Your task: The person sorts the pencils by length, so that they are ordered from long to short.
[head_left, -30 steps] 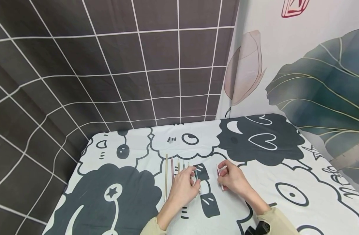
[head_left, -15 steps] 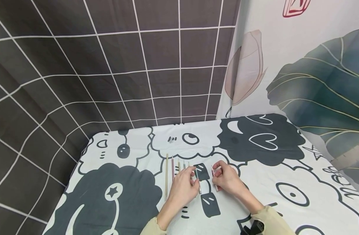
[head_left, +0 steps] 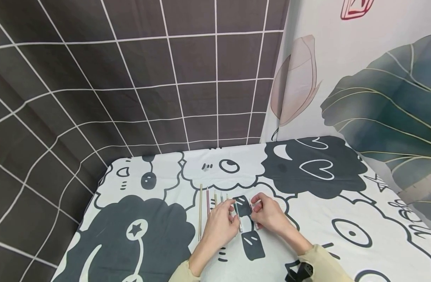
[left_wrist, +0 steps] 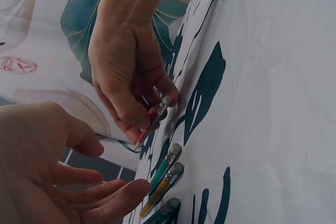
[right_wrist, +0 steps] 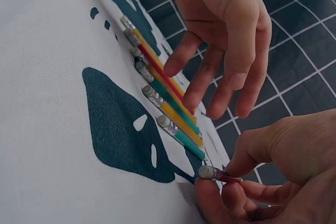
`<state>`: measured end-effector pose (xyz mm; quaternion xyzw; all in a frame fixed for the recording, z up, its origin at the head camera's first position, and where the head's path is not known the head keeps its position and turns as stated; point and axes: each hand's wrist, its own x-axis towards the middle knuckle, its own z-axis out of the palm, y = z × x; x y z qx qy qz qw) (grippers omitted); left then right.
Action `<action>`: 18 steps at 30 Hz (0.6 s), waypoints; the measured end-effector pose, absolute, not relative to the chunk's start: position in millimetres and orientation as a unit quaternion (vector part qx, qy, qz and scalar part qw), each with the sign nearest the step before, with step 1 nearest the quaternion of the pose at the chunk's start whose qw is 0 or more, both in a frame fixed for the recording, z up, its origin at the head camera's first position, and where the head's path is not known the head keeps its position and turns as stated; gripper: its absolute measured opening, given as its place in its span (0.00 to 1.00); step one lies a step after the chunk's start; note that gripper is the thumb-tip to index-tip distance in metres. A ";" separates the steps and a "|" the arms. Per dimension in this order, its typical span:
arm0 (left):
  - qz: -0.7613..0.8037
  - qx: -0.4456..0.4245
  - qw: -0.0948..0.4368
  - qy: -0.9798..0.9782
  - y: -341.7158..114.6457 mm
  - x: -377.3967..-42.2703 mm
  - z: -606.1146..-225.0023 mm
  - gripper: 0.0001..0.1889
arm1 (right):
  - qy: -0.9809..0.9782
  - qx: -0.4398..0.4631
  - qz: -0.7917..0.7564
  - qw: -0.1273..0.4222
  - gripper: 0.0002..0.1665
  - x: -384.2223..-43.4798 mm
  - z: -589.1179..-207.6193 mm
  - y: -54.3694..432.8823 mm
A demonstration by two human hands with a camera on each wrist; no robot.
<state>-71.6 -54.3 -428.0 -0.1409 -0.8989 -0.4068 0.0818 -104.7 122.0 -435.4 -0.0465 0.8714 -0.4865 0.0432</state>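
My right hand point(head_left: 269, 213) pinches a red pencil point(left_wrist: 152, 124) between thumb and fingers, its eraser end toward me. Close by on its left, my left hand point(head_left: 220, 223) hovers over a row of pencils with fingers loosely spread. That row lies side by side on the cloth, erasers at the near end. At its right end is a green pencil point(right_wrist: 184, 141), with a yellow pencil point(right_wrist: 173, 114) beside it. Farther left come another green one, a red one and a yellow pencil point(head_left: 200, 211) at the far left edge. The left hand hides part of the row in the head view.
A white cloth point(head_left: 215, 270) with dark cartoon shapes covers the table. Behind it hangs a dark grid-patterned curtain point(head_left: 194, 66), with a white leaf-print curtain point(head_left: 307, 98) at the right. A small black device point(head_left: 301, 270) sits at the right wrist.
My right hand has moved left with the red pencil, closer to the row. The left hand has stayed nearly in place over the pencils.
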 end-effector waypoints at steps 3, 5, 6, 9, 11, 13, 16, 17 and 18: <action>-0.408 -0.139 0.083 -0.898 -54.9 -71.0 -427.5 0.21 | 0.875 -0.048 -0.479 0.044 0.21 -104.8 -435.7 119.2; -0.410 -0.139 0.083 -0.898 -55.1 -71.0 -427.2 0.21 | 0.876 -0.050 -0.478 0.043 0.21 -104.9 -436.0 117.9; -0.411 -0.138 0.082 -0.898 -55.1 -71.0 -427.1 0.21 | 0.876 -0.051 -0.478 0.044 0.21 -105.0 -436.0 117.3; -0.414 -0.137 0.079 -0.897 -55.3 -70.8 -426.7 0.21 | 0.876 -0.055 -0.477 0.042 0.20 -104.9 -436.0 116.0; -0.416 -0.136 0.077 -0.896 -55.5 -70.6 -426.6 0.21 | 0.877 -0.058 -0.476 0.041 0.20 -105.1 -436.0 115.3; -0.417 -0.136 0.076 -0.896 -55.8 -70.5 -426.6 0.21 | 0.878 -0.061 -0.474 0.040 0.20 -104.9 -435.7 114.8; -0.418 -0.136 0.076 -0.895 -56.2 -70.7 -426.8 0.21 | 0.879 -0.062 -0.470 0.042 0.19 -105.0 -435.2 113.9; -0.418 -0.136 0.077 -0.895 -56.3 -70.8 -426.9 0.21 | 0.880 -0.061 -0.470 0.043 0.19 -105.1 -435.1 113.7; -0.418 -0.137 0.077 -0.895 -56.4 -70.8 -427.0 0.21 | 0.880 -0.060 -0.469 0.045 0.18 -105.1 -434.8 113.5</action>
